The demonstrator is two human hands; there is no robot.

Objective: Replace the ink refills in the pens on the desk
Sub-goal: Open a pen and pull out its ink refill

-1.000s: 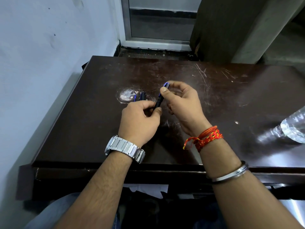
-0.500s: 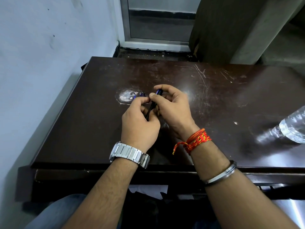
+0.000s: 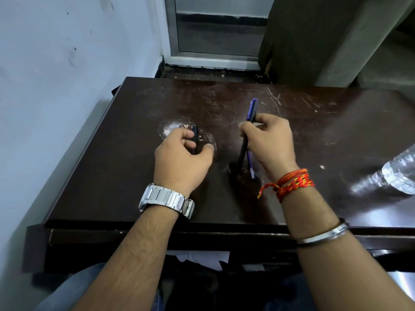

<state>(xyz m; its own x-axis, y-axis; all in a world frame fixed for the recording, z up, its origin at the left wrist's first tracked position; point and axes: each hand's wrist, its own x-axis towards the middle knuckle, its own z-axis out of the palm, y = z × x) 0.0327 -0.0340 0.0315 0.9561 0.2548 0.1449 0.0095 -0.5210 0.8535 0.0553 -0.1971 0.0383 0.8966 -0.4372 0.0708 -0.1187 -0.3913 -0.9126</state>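
1. Desk (image 3: 314,135): dark brown top, scratched, with a pale worn patch (image 3: 173,131) left of centre; left edge close beside a pale blue wall (image 3: 56,86), far edge facing a metal-framed door (image 3: 215,30).
2. Left hand (image 3: 182,162): curled low over the worn patch, thumb and fingers pinched on a short dark pen part (image 3: 195,138); steel watch (image 3: 166,199) at the wrist.
3. Right hand (image 3: 269,144): closed around a blue-and-black pen (image 3: 252,111), steeply tilted, lower end (image 3: 241,158) near the desk; beside it a thin blue refill (image 3: 250,163).
4. Open surface: wide between the hands and towards the far edge; plastic bottle (image 3: 399,173) lying at the right border.
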